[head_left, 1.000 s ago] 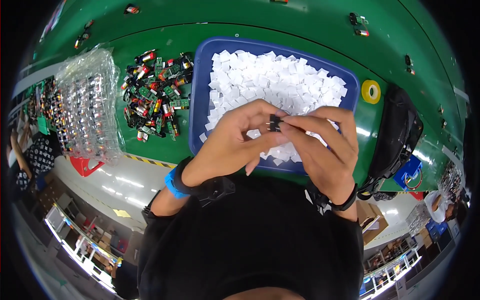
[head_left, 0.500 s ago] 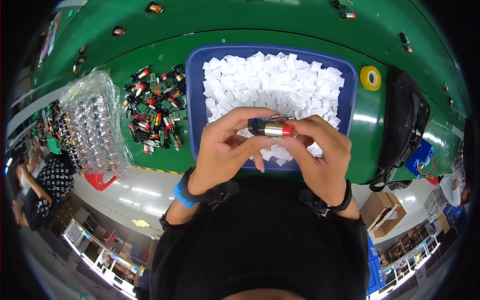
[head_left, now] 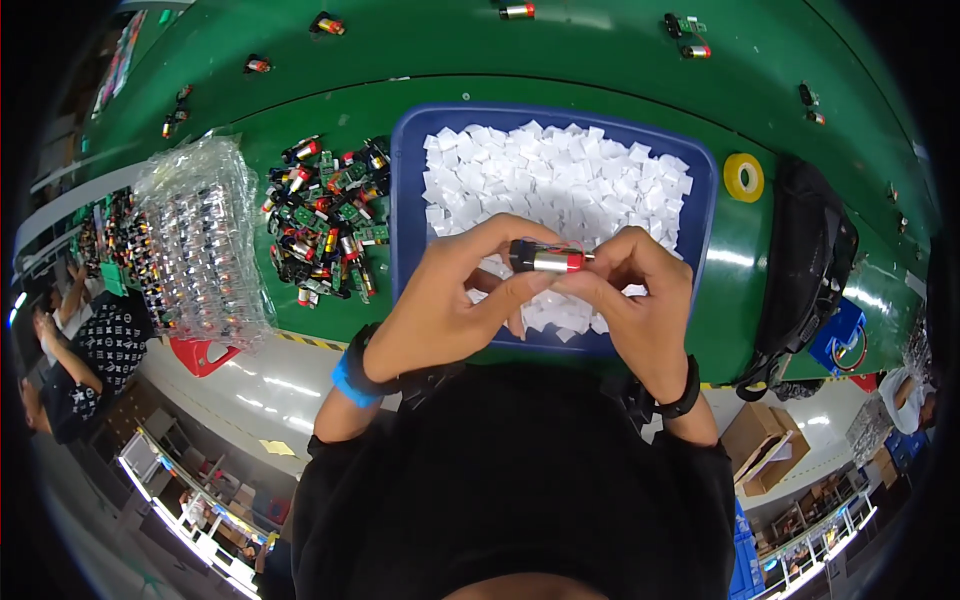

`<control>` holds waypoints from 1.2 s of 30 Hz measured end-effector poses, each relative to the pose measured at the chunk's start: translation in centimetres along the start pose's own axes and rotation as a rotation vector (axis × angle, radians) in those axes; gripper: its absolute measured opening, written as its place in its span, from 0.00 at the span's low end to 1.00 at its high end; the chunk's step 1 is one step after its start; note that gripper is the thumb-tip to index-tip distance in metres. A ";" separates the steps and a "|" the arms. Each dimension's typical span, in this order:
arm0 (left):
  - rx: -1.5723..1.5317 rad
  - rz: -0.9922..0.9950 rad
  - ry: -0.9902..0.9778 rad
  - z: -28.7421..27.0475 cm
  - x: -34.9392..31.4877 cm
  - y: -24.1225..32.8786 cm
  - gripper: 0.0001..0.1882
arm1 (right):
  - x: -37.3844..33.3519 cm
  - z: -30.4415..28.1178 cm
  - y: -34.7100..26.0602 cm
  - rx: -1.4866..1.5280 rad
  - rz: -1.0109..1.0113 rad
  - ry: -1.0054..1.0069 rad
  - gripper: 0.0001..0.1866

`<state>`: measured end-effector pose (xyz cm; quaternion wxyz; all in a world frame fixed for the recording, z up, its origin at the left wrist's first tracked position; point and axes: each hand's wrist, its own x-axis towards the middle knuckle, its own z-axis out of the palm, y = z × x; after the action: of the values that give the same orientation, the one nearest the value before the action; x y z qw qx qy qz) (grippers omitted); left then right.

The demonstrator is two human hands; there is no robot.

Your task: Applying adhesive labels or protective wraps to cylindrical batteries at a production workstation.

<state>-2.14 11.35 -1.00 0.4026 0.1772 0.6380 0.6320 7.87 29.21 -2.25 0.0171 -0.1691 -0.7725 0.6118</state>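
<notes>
Over the near side of a blue tray [head_left: 408, 215] full of small white paper squares [head_left: 560, 180], both hands hold one small cylindrical battery [head_left: 552, 262]. It has a silver body, a red end and a black cap, with thin wires along its top. My left hand [head_left: 455, 285] is closed on the black end, thumb below and index finger above. At the red end, my right hand [head_left: 640, 300] pinches with thumb and index finger. Left of the tray lies a loose pile of similar batteries with green circuit boards [head_left: 325, 220].
Farther left are clear plastic blister trays [head_left: 200, 245] filled with batteries. A yellow tape roll [head_left: 743, 177] and a black bag [head_left: 805, 270] lie to the right. More battery pieces [head_left: 517, 11] are spread along the far green table. People sit at the far left.
The view has shifted slightly, so the table things appear a little lower and to the right. Both hands keep hold of the battery, and the green board seen at its top no longer shows.
</notes>
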 end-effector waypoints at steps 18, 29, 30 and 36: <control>1.648 0.703 0.580 -18.6 24.9 -3.3 0.22 | 0.1 -1.5 -1.3 -0.200 -0.137 -0.148 0.17; 0.692 0.304 0.080 -8.0 14.3 3.6 0.18 | 2.0 -1.8 -0.8 -0.113 -0.176 0.019 0.15; 0.639 0.289 0.043 -6.9 12.3 3.9 0.17 | 2.3 -1.5 -1.2 -0.121 -0.221 0.089 0.15; 0.553 0.290 -0.007 -2.1 4.5 3.3 0.13 | 3.2 -1.1 -2.1 -0.416 -0.601 0.216 0.15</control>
<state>-7.38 13.73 0.56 0.2472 0.3714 0.7525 0.4845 4.60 30.79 -0.59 0.2425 0.0015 -0.8890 0.3884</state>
